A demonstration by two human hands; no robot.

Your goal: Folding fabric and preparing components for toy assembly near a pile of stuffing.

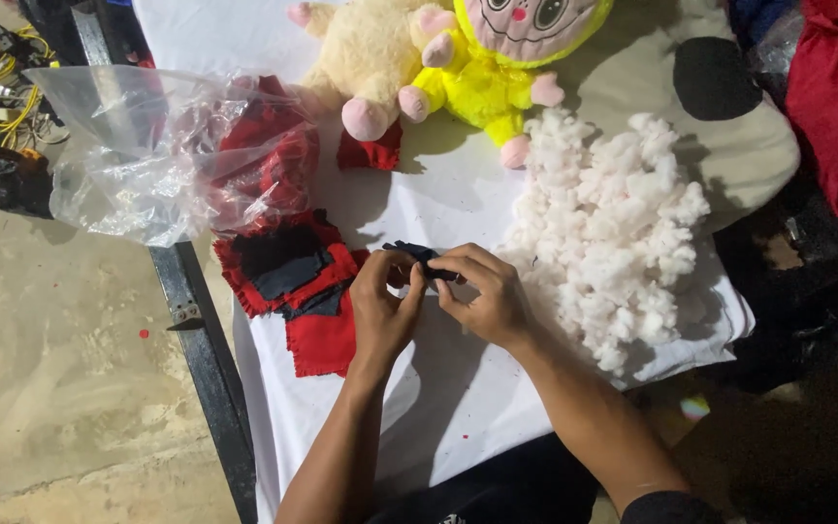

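Both hands meet over the white cloth-covered surface [458, 408]. The left hand [383, 311] and the right hand [482, 296] pinch a small piece of dark fabric [417, 254] between them, fingers closed narrowly on it, just above the surface. To the left lies a stack of red and black fabric squares [293, 277], beyond it a clear plastic bag of red cloth [167, 150]. A pile of white fluffy stuffing [613, 233] sits just right of the hands. A cream plush toy [366, 58] and a yellow plush doll [487, 73] lie farther off.
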